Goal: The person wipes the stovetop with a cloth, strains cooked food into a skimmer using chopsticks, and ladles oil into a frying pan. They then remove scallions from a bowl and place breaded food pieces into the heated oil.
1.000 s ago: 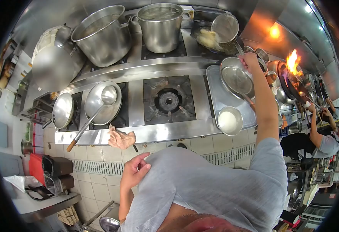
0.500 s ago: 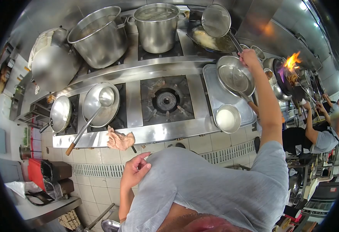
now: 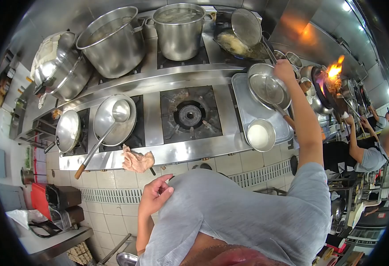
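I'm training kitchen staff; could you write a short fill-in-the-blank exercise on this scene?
1. The person's ____ hand holds a strainer.
2. The ladle lies to the ____ of the bare burner.
3. The small pot holds something ____ in colour.

Missing words: right; left; white.
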### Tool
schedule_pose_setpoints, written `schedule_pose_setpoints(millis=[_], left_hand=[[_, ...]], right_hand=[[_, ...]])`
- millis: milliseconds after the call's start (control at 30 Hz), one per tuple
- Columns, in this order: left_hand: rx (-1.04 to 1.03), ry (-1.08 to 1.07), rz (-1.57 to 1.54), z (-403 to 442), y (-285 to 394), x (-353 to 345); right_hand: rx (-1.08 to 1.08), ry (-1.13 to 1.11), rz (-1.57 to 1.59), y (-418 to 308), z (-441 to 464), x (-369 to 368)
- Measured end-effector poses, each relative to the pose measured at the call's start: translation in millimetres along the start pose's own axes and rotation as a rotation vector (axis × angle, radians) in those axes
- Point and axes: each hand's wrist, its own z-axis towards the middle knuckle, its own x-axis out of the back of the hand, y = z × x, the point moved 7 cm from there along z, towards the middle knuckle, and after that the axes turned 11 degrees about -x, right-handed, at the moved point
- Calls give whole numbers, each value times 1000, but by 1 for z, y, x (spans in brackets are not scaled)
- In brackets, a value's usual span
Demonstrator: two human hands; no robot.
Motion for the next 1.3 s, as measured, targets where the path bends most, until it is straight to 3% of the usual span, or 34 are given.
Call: schedule_pose_setpoints(millis=[33,100,167,233,433,500,567,633,833,933,1133,1300], left_hand=[[-5,0,1,0,-1,0],[-17,-5,5,1,-3,0],[-31,-15,12,3,-3,0],[-32,-22,15,4,-2,0],[-23,-9,12,3,-2,3],[-19,-7,10,3,-3,3],[-12,-7,8,2,-1,2],[-19,-6,21,1,-1,1],[3,7,49,-2,5,0],[10,14,47,-5,6,-2],[4,49,59,-12,5,-5],[-4,66,64,-15,3,-6]], right_hand=[[-43,-45,14,-1,-3,3],[172,10,-145,10,11,-11],[202,58,-163,17,14,-14],[56,96,-35,18,8,-11],[-43,50,-9,40,17,-15],[94,78,-146,71,48,-45],[-30,-43,47,80,53,-55],[-414,-314,568,67,30,-60],[-559,-503,828,32,16,-83],[-519,-615,959,19,18,-95],[-702,-640,1107,14,20,-108],[-642,-624,1105,18,25,-105]])
